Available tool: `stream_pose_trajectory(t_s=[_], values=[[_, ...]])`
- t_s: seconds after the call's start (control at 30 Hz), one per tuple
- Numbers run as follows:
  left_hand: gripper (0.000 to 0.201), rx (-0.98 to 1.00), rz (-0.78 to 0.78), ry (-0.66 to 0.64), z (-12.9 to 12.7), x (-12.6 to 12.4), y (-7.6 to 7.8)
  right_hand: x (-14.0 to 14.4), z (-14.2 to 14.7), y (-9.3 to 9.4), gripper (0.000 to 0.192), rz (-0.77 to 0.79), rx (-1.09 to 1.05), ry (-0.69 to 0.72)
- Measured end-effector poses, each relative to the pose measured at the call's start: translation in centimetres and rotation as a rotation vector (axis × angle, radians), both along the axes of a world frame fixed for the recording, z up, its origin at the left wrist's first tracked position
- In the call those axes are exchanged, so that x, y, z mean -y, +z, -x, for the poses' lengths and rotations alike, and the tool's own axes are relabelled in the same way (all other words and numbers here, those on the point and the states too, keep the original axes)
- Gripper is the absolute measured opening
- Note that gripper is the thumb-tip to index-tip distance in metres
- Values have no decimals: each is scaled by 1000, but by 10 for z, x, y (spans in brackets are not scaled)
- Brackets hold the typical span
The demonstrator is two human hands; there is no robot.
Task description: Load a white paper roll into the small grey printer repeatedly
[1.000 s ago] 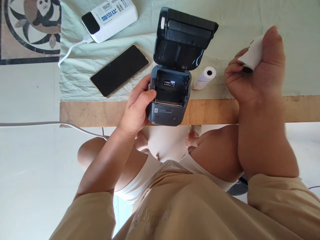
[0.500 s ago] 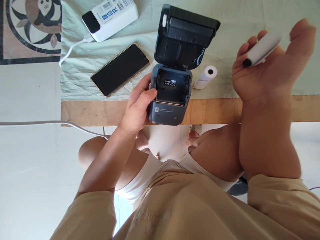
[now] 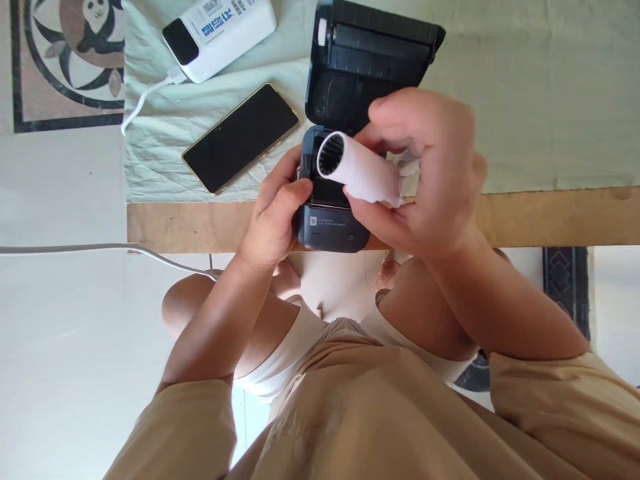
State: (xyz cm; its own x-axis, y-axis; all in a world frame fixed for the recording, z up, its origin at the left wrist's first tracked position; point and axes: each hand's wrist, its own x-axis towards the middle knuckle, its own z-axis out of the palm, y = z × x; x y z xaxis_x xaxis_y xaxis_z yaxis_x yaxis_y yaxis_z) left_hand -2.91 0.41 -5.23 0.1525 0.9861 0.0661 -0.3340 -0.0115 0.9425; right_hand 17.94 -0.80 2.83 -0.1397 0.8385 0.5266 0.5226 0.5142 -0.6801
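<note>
A dark grey portable printer (image 3: 330,230) stands at the wooden table's near edge with its lid (image 3: 373,60) flipped up and back. My left hand (image 3: 274,213) grips the printer's left side. My right hand (image 3: 425,173) holds a white paper roll (image 3: 357,170) lying sideways just above the open paper bay, its hollow end facing left. A second white roll, seen earlier on the cloth beside the printer, is hidden behind my right hand.
A black phone (image 3: 241,138) lies face up on the pale green cloth (image 3: 525,100), left of the printer. A white power bank (image 3: 217,33) with a white cable (image 3: 143,100) sits at the back left. The bare wooden table edge (image 3: 550,217) runs along the front.
My right hand has swung left from the far right of the table, bringing the paper roll over the printer's open bay. My left hand has stayed on the printer.
</note>
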Motion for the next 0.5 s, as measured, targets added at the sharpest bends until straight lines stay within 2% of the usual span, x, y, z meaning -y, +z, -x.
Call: stream_pose_trajectory(t_s=[0.07, 0.17, 0.27, 0.4, 0.5], values=[[37, -20, 23, -23, 1, 0, 2, 4, 1, -4, 40, -98, 228, -74], [40, -11, 16, -55, -1, 2, 9, 3, 1, -10, 28, -28, 385, -89], [39, -18, -4, -40, -3, 4, 14, -2, 1, -16, 12, -184, 364, -47], [38, -30, -12, -28, -4, 6, 14, -3, 4, -17, 15, -352, 302, -50], [43, -33, 1, -20, -4, 5, 12, 2, 6, -15, 13, -389, 243, 50]])
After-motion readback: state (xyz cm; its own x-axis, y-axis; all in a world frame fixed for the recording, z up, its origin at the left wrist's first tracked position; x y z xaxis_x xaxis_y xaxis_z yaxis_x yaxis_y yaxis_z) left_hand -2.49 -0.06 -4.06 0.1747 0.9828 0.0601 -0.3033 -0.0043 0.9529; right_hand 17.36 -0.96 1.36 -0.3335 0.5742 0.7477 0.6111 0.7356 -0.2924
